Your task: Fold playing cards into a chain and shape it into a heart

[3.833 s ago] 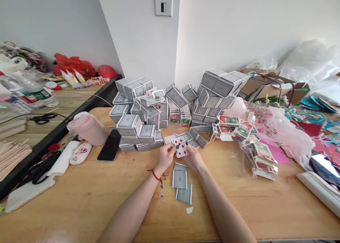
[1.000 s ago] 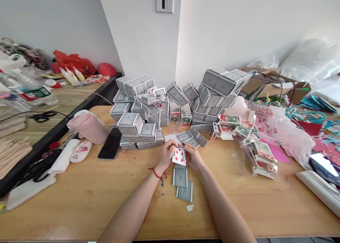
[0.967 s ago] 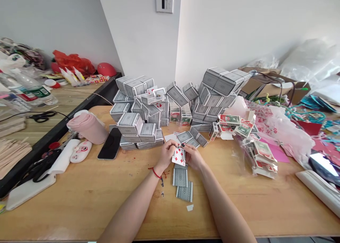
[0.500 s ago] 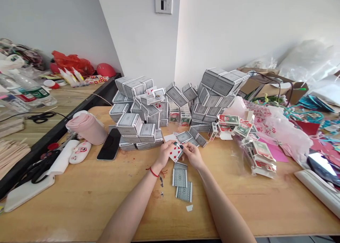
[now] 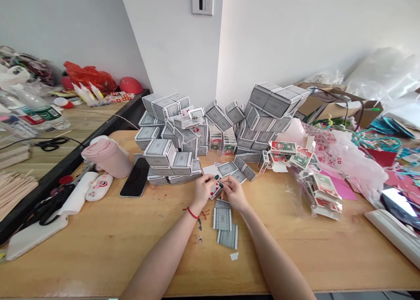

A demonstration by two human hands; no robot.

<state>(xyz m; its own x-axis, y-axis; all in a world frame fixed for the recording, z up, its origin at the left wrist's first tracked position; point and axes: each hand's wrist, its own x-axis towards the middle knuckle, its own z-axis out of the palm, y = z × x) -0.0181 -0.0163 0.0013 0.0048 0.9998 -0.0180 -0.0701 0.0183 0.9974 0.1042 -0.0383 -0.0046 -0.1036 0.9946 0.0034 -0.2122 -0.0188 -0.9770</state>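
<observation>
My left hand [image 5: 204,190], with a red string at the wrist, is closed on a playing card [image 5: 215,190] whose face has red pips. My right hand [image 5: 234,192] pinches the same card from the other side, its fingertips close to the left thumb. Much of the card is hidden by the fingers. Below the hands, patterned playing cards [image 5: 222,219] lie back up, overlapping, with a small white scrap [image 5: 234,256] nearer me. Just beyond the hands are a few more face-down cards [image 5: 232,170]. Boxes folded from cards [image 5: 159,153] are stacked behind on the left.
More folded card boxes [image 5: 274,99] rise at the back right. Opened card packs [image 5: 323,190] and plastic bags [image 5: 348,158] lie to the right. On the left are a phone [image 5: 134,177], a pink cup [image 5: 106,156], a white mouse [image 5: 99,187] and black scissors [image 5: 49,210].
The fingers of both hands have drawn closer together over the card, and less of its face shows. The right hand has shifted slightly left. The view has moved very slightly.
</observation>
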